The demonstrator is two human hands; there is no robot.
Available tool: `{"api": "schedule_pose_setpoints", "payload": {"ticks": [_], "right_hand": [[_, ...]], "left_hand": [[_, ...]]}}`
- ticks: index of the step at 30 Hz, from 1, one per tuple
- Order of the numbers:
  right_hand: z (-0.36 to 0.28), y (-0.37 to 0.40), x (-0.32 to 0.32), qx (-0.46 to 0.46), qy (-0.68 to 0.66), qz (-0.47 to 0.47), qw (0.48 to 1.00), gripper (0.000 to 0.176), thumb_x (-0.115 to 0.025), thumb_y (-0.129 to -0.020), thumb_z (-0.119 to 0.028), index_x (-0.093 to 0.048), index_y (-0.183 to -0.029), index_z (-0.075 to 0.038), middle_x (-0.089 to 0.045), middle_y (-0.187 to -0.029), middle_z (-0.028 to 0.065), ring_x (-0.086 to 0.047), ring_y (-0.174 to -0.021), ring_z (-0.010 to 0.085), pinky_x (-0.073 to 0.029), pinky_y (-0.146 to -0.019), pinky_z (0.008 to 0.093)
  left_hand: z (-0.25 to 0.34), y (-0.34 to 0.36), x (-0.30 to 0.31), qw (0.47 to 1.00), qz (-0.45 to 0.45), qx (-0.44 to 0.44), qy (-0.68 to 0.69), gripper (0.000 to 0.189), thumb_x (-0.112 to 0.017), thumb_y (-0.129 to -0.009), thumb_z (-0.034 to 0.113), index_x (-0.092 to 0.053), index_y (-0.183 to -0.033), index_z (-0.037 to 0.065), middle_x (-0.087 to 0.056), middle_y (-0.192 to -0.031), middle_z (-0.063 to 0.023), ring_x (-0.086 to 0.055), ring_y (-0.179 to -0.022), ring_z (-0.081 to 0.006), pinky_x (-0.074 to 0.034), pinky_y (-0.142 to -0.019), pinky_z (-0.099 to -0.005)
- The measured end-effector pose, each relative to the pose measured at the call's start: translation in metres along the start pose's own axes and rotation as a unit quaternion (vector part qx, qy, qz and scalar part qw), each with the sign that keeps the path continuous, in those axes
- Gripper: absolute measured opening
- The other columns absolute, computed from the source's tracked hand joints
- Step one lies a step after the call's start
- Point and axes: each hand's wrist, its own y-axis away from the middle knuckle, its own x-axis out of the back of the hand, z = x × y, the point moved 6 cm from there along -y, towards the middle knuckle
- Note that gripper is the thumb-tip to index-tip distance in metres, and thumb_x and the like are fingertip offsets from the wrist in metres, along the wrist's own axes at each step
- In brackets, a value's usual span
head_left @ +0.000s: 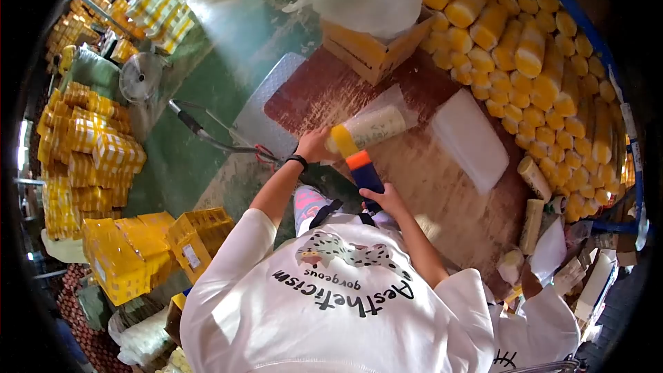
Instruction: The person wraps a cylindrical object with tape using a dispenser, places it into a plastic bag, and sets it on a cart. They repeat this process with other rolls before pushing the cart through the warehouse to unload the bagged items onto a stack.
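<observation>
On the worn brown table (442, 186) lies a pale roll (376, 126) in clear plastic, with yellow tape (342, 139) around its near end. My left hand (314, 145) is closed on that taped end. A blue and orange tape dispenser (366, 175) reaches from the yellow tape toward my body. My right hand (387, 198) is wrapped round the dispenser's lower end. Some fingertips of both hands are hidden.
A cardboard box (369, 52) with white sheets stands at the table's far edge. White sheets (471, 139) lie right of the roll. Yellow-ended rolls (532, 62) are stacked at right. Yellow-taped boxes (131, 252) stand at left. Another person's white sleeve (545, 324) shows at lower right.
</observation>
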Motion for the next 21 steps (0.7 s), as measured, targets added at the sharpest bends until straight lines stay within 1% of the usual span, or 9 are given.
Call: {"api": "schedule_pose_setpoints", "payload": {"ticks": [2,3,7,8,10,13,16,19,21], "right_hand": [[-0.012,0.010,-0.005,0.013,0.020,0.032,0.999,0.036,-0.073,-0.077,-0.032,-0.060,-0.086,0.000,-0.063,-0.069,0.0082,-0.061,-0.058,0.0155,-0.050,-0.055,0.0268],[-0.021,0.016,-0.009,0.017,-0.009,0.037,0.999,0.035,-0.072,-0.077,-0.032,-0.060,-0.086,0.000,-0.063,-0.069,0.0080,-0.061,-0.057,0.0156,-0.050,-0.054,0.0270],[-0.036,0.033,-0.015,0.009,-0.095,0.054,0.994,0.035,-0.071,-0.078,-0.032,-0.059,-0.083,-0.001,-0.061,-0.067,0.0072,-0.060,-0.053,0.0161,-0.049,-0.051,0.0278],[-0.038,0.035,-0.015,0.002,-0.110,0.058,0.992,0.034,-0.071,-0.078,-0.033,-0.059,-0.082,-0.001,-0.061,-0.067,0.0069,-0.060,-0.053,0.0162,-0.049,-0.050,0.0281],[-0.039,0.035,-0.010,0.009,-0.061,0.076,0.995,0.035,-0.070,-0.078,-0.034,-0.059,-0.081,-0.001,-0.060,-0.067,0.0060,-0.060,-0.053,0.0162,-0.049,-0.051,0.0280],[-0.023,0.024,-0.002,0.059,0.018,0.091,0.994,0.037,-0.069,-0.079,-0.035,-0.060,-0.084,0.000,-0.061,-0.068,0.0051,-0.061,-0.055,0.0147,-0.050,-0.052,0.0276],[0.002,0.007,-0.003,-0.006,-0.035,0.073,0.997,0.038,-0.069,-0.078,-0.036,-0.062,-0.086,0.001,-0.061,-0.069,0.0046,-0.061,-0.054,0.0137,-0.049,-0.052,0.0273],[0.019,-0.013,-0.002,0.030,0.011,0.105,0.994,0.039,-0.069,-0.078,-0.036,-0.063,-0.087,0.001,-0.061,-0.069,0.0052,-0.060,-0.053,0.0148,-0.049,-0.052,0.0269],[0.033,-0.030,0.002,0.016,0.046,0.114,0.992,0.039,-0.070,-0.077,-0.039,-0.064,-0.083,-0.001,-0.062,-0.069,0.0048,-0.060,-0.058,0.0149,-0.048,-0.056,0.0296]], "left_hand": [[-0.003,-0.001,-0.004,1.000,0.006,-0.004,-0.002,0.087,-0.073,-0.054,0.058,-0.048,-0.119,0.004,-0.058,-0.108,-0.0174,-0.055,-0.104,-0.0318,-0.036,-0.093,-0.0421],[-0.004,-0.004,-0.005,1.000,0.010,-0.007,-0.001,0.087,-0.073,-0.054,0.059,-0.049,-0.118,0.005,-0.059,-0.107,-0.0170,-0.055,-0.104,-0.0315,-0.035,-0.093,-0.0428],[-0.010,-0.013,-0.004,0.997,-0.074,0.020,-0.025,0.083,-0.073,-0.053,0.061,-0.052,-0.112,0.006,-0.061,-0.102,-0.0154,-0.056,-0.102,-0.0300,-0.036,-0.090,-0.0447],[-0.009,-0.012,-0.005,0.998,-0.064,0.016,-0.021,0.084,-0.073,-0.053,0.062,-0.052,-0.112,0.007,-0.061,-0.102,-0.0154,-0.056,-0.102,-0.0300,-0.036,-0.089,-0.0443],[-0.009,-0.013,-0.003,0.999,-0.040,0.007,-0.017,0.084,-0.073,-0.052,0.063,-0.052,-0.112,0.007,-0.061,-0.103,-0.0155,-0.056,-0.102,-0.0299,-0.036,-0.089,-0.0434],[-0.012,-0.014,-0.002,0.999,-0.051,0.002,-0.018,0.088,-0.072,-0.053,0.063,-0.050,-0.118,0.008,-0.061,-0.106,-0.0157,-0.056,-0.104,-0.0306,-0.036,-0.090,-0.0447],[-0.010,-0.013,0.001,0.998,-0.059,0.010,-0.001,0.091,-0.072,-0.054,0.062,-0.047,-0.122,0.008,-0.061,-0.107,-0.0163,-0.055,-0.105,-0.0322,-0.037,-0.090,-0.0465],[-0.015,-0.015,-0.005,0.997,-0.082,0.011,0.004,0.101,-0.073,-0.055,0.063,-0.039,-0.132,0.008,-0.059,-0.110,-0.0176,-0.054,-0.106,-0.0345,-0.036,-0.091,-0.0476],[-0.019,-0.018,-0.009,0.994,-0.107,0.019,0.008,0.106,-0.074,-0.055,0.064,-0.034,-0.137,0.009,-0.056,-0.115,-0.0188,-0.051,-0.110,-0.0358,-0.036,-0.093,-0.0483]]}}
